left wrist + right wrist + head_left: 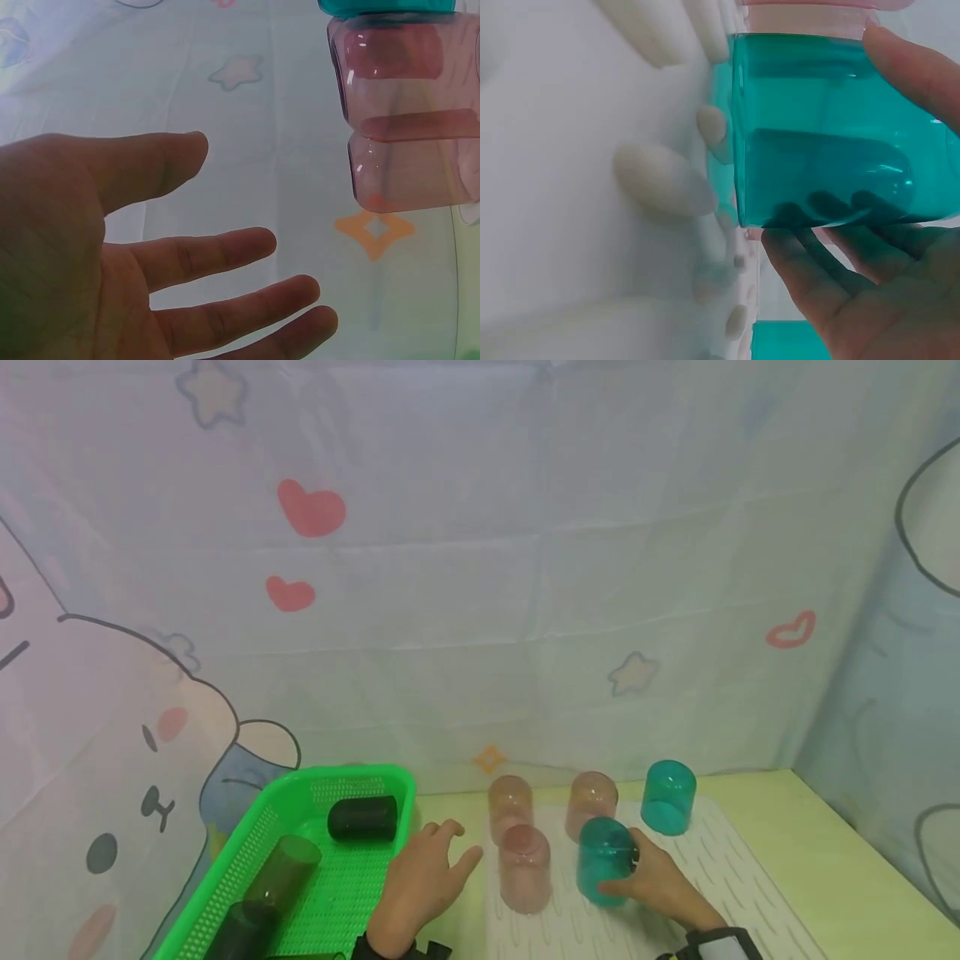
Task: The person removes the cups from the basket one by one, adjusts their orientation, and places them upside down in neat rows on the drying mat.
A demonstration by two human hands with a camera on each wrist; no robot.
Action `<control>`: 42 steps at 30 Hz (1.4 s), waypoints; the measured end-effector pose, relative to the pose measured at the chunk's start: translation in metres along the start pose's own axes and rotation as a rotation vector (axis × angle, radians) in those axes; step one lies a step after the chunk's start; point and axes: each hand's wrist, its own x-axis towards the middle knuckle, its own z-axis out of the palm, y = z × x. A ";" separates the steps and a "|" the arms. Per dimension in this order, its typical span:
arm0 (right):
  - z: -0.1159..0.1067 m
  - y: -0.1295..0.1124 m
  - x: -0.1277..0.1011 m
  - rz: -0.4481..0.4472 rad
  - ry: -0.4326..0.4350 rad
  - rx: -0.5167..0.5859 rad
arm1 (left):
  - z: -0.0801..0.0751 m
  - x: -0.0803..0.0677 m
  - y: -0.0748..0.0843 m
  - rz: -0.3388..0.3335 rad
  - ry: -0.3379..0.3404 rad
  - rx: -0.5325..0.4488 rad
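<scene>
My right hand grips a teal see-through cup that stands upside down on the white ribbed mat. In the right wrist view the thumb and fingers wrap round the teal cup. My left hand hovers open, fingers spread, between the green basket and a pink cup. Two more pink cups and a second teal cup stand upside down behind. The left wrist view shows the open palm and stacked-looking pink cups.
The green basket holds a black cup lying on its side and dark green cups. A printed cloth backdrop closes off the back and both sides. The yellow-green tabletop extends right of the mat.
</scene>
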 end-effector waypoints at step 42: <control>-0.063 -0.025 -0.024 -0.208 0.144 -0.036 | -0.096 -0.011 -0.015 0.044 -0.207 0.182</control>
